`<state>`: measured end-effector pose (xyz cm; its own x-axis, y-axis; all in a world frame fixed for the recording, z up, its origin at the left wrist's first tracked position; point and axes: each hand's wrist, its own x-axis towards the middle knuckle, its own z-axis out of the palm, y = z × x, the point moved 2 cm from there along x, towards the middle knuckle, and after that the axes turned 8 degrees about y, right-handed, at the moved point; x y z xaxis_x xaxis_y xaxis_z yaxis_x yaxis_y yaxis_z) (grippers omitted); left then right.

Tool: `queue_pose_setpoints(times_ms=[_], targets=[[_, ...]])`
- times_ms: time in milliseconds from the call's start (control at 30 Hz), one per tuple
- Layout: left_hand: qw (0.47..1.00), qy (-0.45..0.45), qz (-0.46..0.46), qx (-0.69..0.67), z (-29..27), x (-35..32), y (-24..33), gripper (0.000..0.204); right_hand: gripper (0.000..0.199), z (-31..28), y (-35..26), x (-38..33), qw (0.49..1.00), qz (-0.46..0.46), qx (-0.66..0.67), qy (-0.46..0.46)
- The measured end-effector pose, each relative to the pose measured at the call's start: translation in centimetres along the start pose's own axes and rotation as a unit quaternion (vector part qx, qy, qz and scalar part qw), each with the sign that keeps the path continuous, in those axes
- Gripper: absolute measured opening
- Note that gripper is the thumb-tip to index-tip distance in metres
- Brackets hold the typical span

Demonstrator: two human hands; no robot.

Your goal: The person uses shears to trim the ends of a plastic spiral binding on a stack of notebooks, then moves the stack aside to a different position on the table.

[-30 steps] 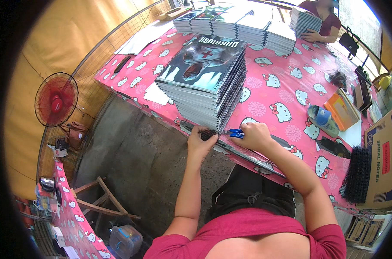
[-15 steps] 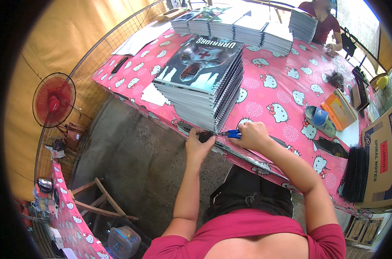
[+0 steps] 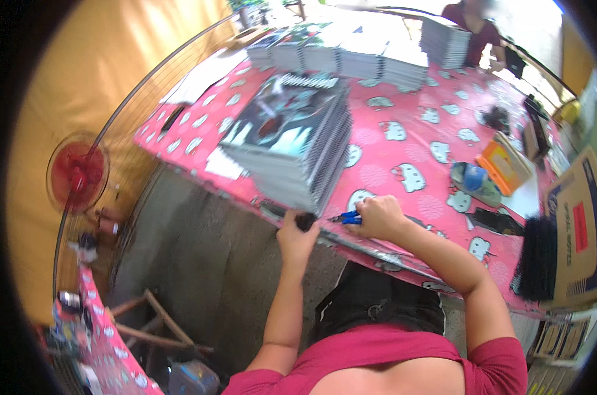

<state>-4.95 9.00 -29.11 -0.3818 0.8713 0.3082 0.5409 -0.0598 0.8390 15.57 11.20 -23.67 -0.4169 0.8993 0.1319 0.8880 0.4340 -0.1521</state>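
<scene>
**Two hands at the near edge of the counter, under a tall stack of notebooks**

The left hand (image 3: 297, 232) is curled at the near edge of the counter (image 3: 403, 178), its fingers closed round a small dark thing (image 3: 305, 221) I can't make out — it sits right at the foot of the stack. Just beside it, the right hand (image 3: 376, 217) is closed in a loose fist on a blue-handled tool (image 3: 348, 217), whose tip points toward the left hand. The stack of spiral-bound notebooks (image 3: 292, 148) stands just behind both hands, close to the near edge, its dark picture cover facing up and its wire spines on the right side.

Further along to the right lie a blue round thing (image 3: 474, 176) on a greenish pad and an orange box (image 3: 505, 164), with a black brush (image 3: 535, 258) and a cardboard carton (image 3: 578, 230) at the right end. Along the far edge sit more notebook piles (image 3: 351, 59) — another person (image 3: 472, 29) stands behind them. A red fan (image 3: 76, 174) stands off the left end.
</scene>
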Motion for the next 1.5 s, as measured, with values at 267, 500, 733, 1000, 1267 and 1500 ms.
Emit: queue_pose_setpoints(times_ms=[267, 500, 733, 1000, 1267, 1500], targets=[[0.876, -0.360, -0.168, -0.273, 0.4, -2.9, 8.5, 0.037, 0.060, 1.0, 13.7, -6.1, 0.573, 0.248, 0.781, 0.000], [0.789, -0.451, -0.140, -0.394, 14.6, -1.3, 22.0, 0.038, 0.071, 4.6, 17.5, -8.6, 0.277, 0.194, 0.941, -0.002], [0.798, -0.431, -0.106, -0.409, 35.8, 6.7, 37.4, 0.036, 0.066, 4.9, 16.2, -7.7, 0.237, 0.229, 0.943, -0.052], [0.912, -0.185, 0.310, -0.194, 55.9, 10.1, 47.8, 0.041, 0.055, 4.3, 15.8, -7.0, 0.240, 0.289, 0.923, -0.080], [0.740, -0.548, 0.372, 0.114, 63.8, 9.1, 49.3, 0.048, 0.059, 4.9, 16.8, -7.0, 0.274, 0.312, 0.907, -0.070], [0.750, -0.363, 0.544, -0.097, 52.3, 9.1, 51.3, 0.053, 0.058, 5.0, 15.9, -6.6, 0.210, 0.292, 0.927, -0.108]])
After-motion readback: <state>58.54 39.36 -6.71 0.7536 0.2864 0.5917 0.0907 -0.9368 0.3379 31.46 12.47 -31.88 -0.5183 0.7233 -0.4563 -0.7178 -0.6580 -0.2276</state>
